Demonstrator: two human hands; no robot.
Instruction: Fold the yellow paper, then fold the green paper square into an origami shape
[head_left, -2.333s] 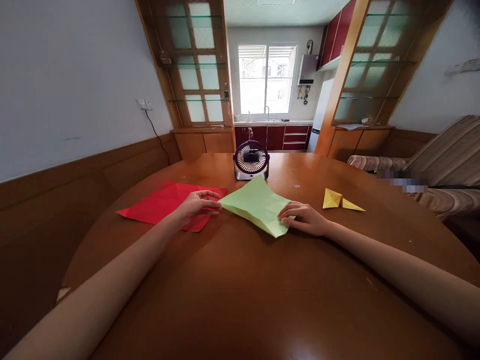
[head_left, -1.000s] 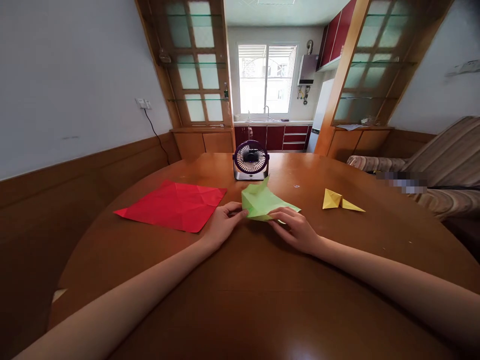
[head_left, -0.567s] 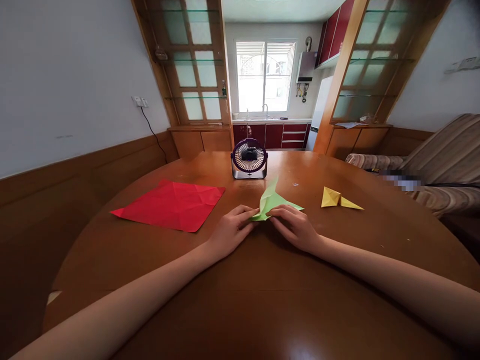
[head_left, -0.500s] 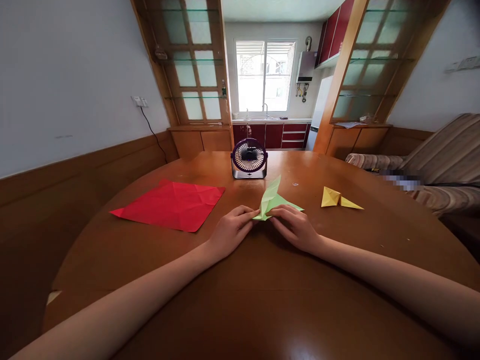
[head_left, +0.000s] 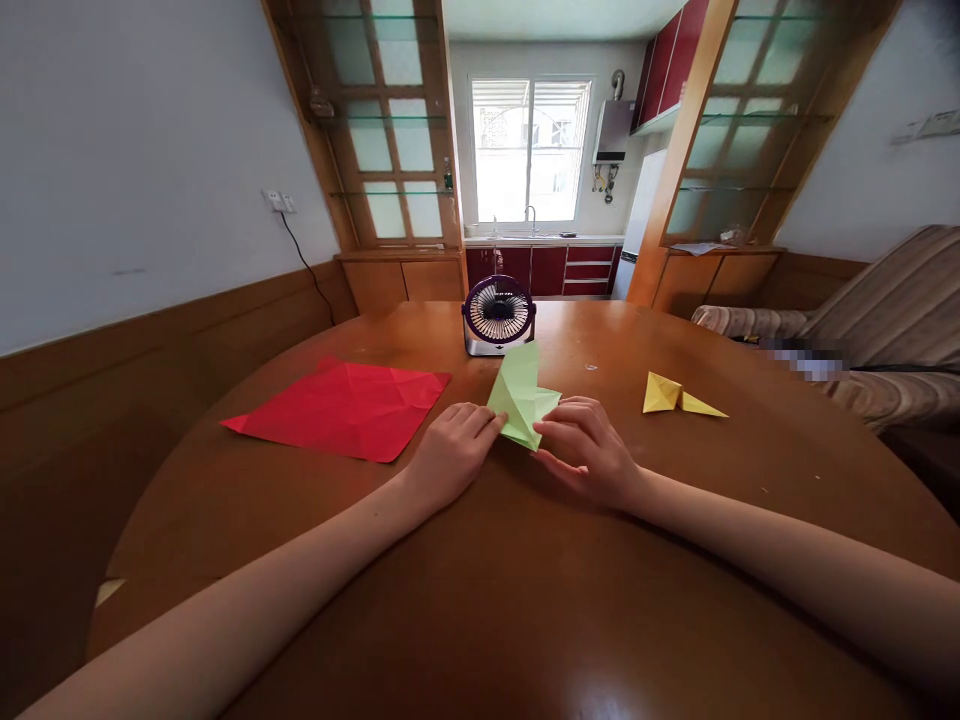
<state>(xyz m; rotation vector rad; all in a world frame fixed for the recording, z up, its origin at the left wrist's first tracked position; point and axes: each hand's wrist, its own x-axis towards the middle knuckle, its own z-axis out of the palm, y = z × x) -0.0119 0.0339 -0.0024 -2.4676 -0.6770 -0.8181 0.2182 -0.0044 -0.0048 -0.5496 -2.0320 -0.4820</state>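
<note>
A light green sheet of folded paper (head_left: 519, 392) stands partly raised off the table in front of me, creased, with one flap pointing up. My left hand (head_left: 459, 448) grips its lower left edge, thumb and fingers pressed together. At the lower right corner, my right hand (head_left: 589, 450) pinches the paper between thumb and fingertips. A red creased sheet of paper (head_left: 349, 408) lies flat to the left of my left hand. Off to the right rests a yellow folded paper piece (head_left: 663, 393) with a pointed tail.
A small purple desk fan (head_left: 498, 312) stands just behind the green paper. Everything rests on a rounded brown wooden table (head_left: 517, 600). A striped armchair (head_left: 892, 310) is at the right, and a black cord (head_left: 306, 262) hangs from a wall socket at the left.
The green paper has turned in my hands, its raised flap shifting left and showing a broader face. My left hand has moved slightly left.
</note>
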